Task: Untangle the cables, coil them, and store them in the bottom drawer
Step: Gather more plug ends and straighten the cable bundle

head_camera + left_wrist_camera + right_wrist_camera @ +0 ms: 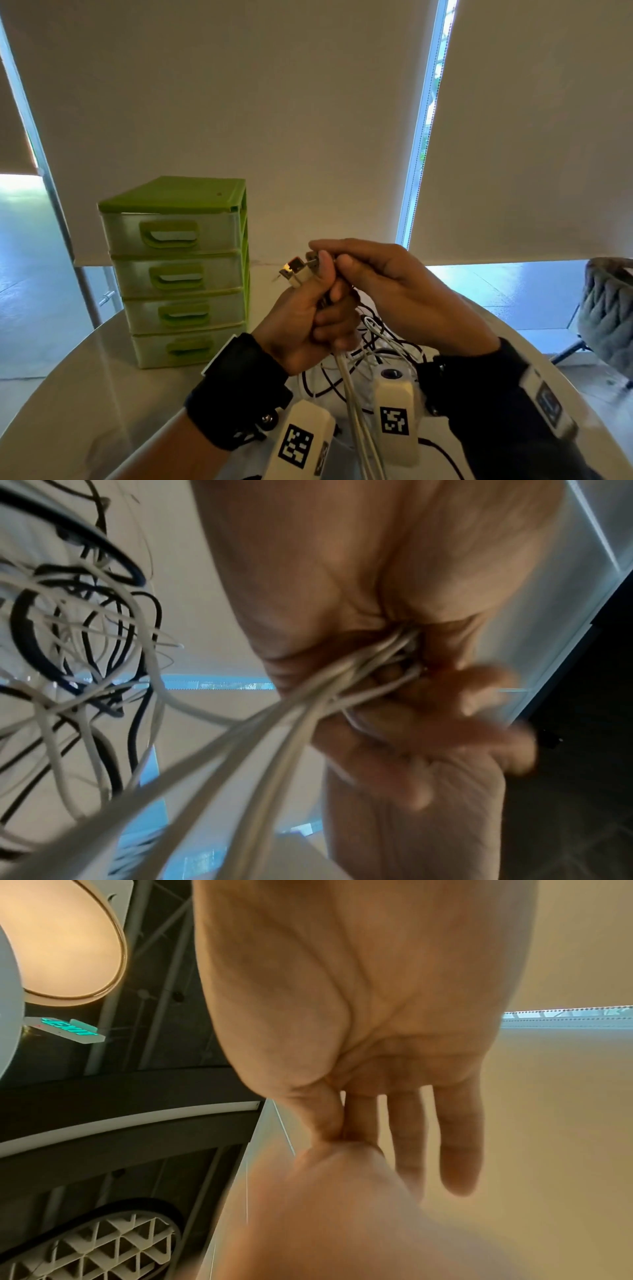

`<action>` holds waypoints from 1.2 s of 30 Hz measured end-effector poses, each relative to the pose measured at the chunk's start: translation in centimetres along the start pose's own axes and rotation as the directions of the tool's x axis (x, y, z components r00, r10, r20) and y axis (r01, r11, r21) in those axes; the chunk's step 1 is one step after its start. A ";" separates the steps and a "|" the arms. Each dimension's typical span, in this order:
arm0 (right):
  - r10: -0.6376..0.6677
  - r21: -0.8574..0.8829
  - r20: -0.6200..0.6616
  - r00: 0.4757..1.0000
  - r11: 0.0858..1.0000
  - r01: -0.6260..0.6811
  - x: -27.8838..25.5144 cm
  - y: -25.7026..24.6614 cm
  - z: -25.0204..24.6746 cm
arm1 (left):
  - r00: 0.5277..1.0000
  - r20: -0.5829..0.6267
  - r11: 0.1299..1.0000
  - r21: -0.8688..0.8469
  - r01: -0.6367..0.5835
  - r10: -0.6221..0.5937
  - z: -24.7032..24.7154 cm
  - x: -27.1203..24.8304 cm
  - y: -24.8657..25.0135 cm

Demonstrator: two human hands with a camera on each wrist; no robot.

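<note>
My left hand [318, 318] is fisted round a bundle of white cables [352, 394], held upright above the table. White plug ends [296, 270] stick out of the top of the fist. My right hand [342, 262] lies over the fist, its thumb and index finger pinching a cable at the top while the other fingers [455, 1137] stay straight. Below the hands a tangle of black and white cables [376, 339] lies on the table and also shows in the left wrist view [85, 642]. The green drawer unit [178, 274] stands to the left, its bottom drawer [185, 347] closed.
The round white table [102, 394] carries the drawer unit at its far left. A grey chair [609, 308] stands off the table's right edge. Roller blinds cover the windows behind. All drawers of the unit are closed.
</note>
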State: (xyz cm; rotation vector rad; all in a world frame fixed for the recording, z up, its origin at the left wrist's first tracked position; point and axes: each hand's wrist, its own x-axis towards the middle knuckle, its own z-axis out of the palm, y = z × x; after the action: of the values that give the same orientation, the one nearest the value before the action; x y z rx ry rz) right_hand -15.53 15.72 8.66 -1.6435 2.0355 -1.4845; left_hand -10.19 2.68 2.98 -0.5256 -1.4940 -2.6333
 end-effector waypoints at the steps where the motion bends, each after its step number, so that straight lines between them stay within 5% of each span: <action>1: 0.012 0.011 0.010 1.000 1.000 -0.012 -0.1 -0.2 0.1 | 1.000 -0.026 1.000 0.003 0.008 -0.008 0.2 0.0 0.0; 5: 0.045 0.110 0.052 0.998 0.993 -0.050 -0.3 -0.3 -0.2 | 0.987 -0.159 0.999 0.044 -0.031 0.038 0.7 0.2 0.5; 11: 0.086 0.248 0.199 0.976 0.959 -0.135 0.1 0.7 -0.5 | 0.919 -0.280 0.957 0.166 -0.239 0.278 1.5 0.3 0.5; 18: 0.195 -0.175 0.459 0.867 0.976 -0.127 -0.2 2.4 -1.6 | 0.844 -0.320 0.893 0.011 -0.451 0.430 0.8 -0.2 4.5; 24: 0.256 -0.416 0.115 0.960 0.890 -0.188 0.3 5.1 -3.1 | 0.822 -0.278 0.864 0.074 -0.498 0.498 0.2 -2.0 8.1; 28: 0.231 -0.477 -0.166 0.959 0.832 -0.283 0.5 8.3 -4.2 | 0.830 -0.236 0.863 0.128 -0.489 0.505 0.2 -3.3 10.0; 32: 0.169 -0.242 -0.327 0.930 0.936 -0.256 1.0 8.5 -4.0 | 0.896 -0.300 0.931 0.264 -0.251 0.327 -0.8 -2.3 8.0; 36: 0.050 0.083 -0.315 0.948 0.996 -0.025 0.8 4.5 -3.0 | 0.918 -0.353 0.889 0.459 0.003 0.180 -0.9 -0.7 4.4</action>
State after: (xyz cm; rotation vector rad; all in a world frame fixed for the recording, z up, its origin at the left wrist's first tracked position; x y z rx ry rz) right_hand -20.70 16.45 7.24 -1.4028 2.1137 -1.8932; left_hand -8.78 -0.50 5.96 -0.0246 -1.7982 -2.0450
